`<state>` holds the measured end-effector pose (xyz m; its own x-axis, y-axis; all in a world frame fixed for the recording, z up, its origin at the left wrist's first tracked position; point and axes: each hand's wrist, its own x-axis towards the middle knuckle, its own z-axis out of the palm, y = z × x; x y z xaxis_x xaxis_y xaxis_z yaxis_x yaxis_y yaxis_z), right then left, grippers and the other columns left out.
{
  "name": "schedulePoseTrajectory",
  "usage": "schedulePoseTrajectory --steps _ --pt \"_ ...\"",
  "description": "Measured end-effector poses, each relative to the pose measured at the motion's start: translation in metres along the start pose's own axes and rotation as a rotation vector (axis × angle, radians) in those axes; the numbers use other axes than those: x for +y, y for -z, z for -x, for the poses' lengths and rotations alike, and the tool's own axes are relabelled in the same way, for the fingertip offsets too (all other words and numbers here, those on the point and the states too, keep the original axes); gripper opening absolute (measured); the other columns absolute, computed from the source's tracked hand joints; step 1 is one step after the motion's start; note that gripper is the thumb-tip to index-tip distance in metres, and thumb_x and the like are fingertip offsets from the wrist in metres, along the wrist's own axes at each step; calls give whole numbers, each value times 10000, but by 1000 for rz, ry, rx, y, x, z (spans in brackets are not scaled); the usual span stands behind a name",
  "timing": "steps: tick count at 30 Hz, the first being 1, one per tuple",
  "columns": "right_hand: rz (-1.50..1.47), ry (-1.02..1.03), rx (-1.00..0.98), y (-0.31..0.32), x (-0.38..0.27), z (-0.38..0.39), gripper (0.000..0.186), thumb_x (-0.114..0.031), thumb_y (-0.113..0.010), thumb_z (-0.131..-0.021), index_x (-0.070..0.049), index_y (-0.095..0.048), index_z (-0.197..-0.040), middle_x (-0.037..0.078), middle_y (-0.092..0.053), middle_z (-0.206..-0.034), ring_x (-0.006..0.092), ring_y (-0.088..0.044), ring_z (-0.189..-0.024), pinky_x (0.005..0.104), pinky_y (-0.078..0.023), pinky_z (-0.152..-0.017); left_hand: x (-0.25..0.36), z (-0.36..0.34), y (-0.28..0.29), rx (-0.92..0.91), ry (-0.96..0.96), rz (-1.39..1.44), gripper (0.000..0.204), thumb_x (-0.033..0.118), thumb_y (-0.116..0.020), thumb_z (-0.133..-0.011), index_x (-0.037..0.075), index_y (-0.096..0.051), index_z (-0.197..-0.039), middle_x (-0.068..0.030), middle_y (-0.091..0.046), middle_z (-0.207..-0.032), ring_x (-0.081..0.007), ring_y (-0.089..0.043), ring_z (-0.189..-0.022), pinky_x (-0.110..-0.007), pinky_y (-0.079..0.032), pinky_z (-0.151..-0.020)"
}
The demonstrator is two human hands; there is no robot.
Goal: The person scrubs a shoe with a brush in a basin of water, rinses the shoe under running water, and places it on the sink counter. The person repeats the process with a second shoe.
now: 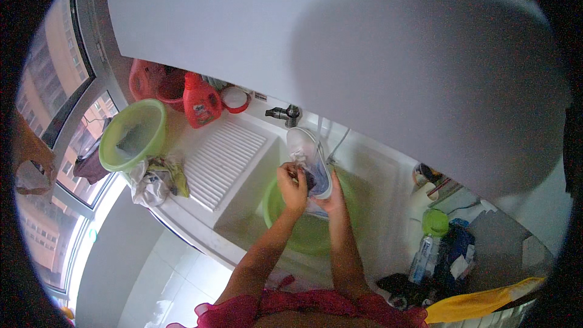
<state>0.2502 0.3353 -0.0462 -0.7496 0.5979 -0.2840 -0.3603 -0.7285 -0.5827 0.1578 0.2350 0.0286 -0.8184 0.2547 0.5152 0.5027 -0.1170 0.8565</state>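
Observation:
A white sneaker (297, 143) is held toe-upward over a green basin (276, 225) in the white sink. My right hand (331, 195) grips it from the right and below, near the heel. My left hand (293, 185) is closed at the shoe's opening, fingers curled at a dark patch there; what they pinch is unclear. A metal faucet (285, 113) is just behind the shoe's toe. The ridged washboard (221, 158) slopes to the left of my hands.
Left are another green basin (133, 157), crumpled cloths (152, 185), red bottles (200, 103) and a window (54, 61). Right lie a plastic bottle (419, 264), green container (435, 222), dark items (458, 240) and yellow cloth (480, 300). A white panel (212, 18) overhangs the sink.

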Motion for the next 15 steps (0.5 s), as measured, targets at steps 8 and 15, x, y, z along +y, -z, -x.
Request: schedulePoseTrajectory --steps 8,15 --pt "-261 -214 -122 -45 -7 28 581 -548 -443 -787 -62 -525 -1096 153 -587 -985 304 -572 -870 408 -497 -731 -66 -13 -16 -455 592 576 542 394 -527 -840 8 -413 -1202 -122 -501 -1096 -218 -476 -965 -319 -376 -843" --pt "-408 -328 -206 -44 9 22 576 -526 -469 -769 -16 -546 -1027 184 -592 -926 302 -597 -794 367 -533 -662 -68 -24 -18 -742 901 737 588 444 -574 -787 29 -440 -1182 -109 -540 -1076 -217 -534 -944 -337 -441 -771"
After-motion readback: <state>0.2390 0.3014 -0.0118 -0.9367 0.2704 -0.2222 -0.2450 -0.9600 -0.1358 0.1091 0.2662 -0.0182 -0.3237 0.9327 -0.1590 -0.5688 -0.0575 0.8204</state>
